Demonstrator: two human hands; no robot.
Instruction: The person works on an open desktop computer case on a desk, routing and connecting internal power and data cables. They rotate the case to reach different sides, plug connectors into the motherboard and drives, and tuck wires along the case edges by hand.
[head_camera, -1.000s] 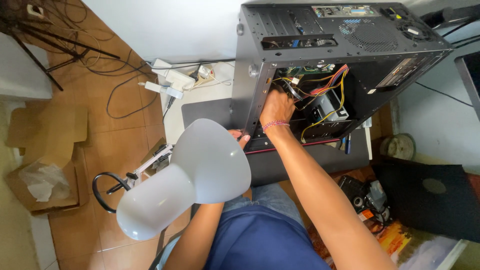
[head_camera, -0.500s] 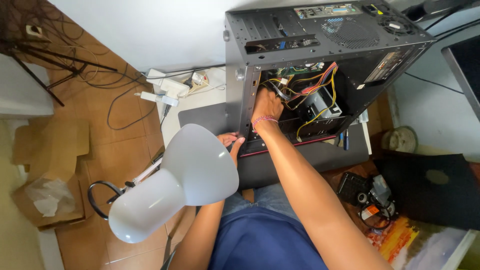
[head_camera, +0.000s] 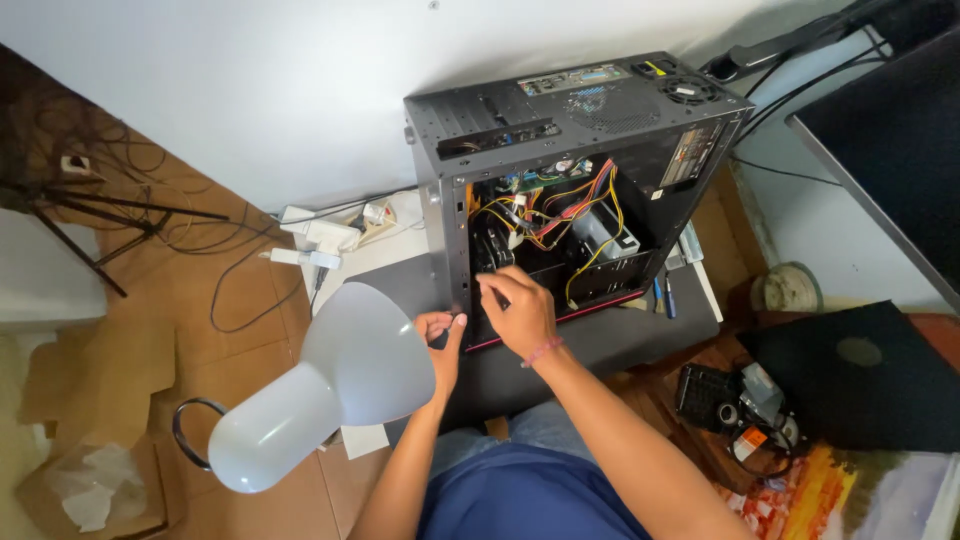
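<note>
- Your right hand (head_camera: 518, 310) sits at the open side of the black computer case (head_camera: 560, 130), fingers curled together at the lower front edge of the opening; you cannot tell whether they pinch anything.
- Your left hand (head_camera: 441, 340) grips the front lower corner of the case, thumb up against the frame, fingers wrapped behind it.
- The computer case stands upright on a dark grey desk (head_camera: 610, 345), against the white wall, its open side facing you.
- Inside it, a bundle of yellow, red and orange cables (head_camera: 560, 215) runs across the middle, just above your right hand.
- A white lamp shade (head_camera: 330, 385) hangs close to the camera, just left of your left hand.
- A white power strip (head_camera: 320, 235) lies on the floor to the left of the case.
- Two screwdrivers (head_camera: 662, 295) lie on the desk to the right of the case.
</note>
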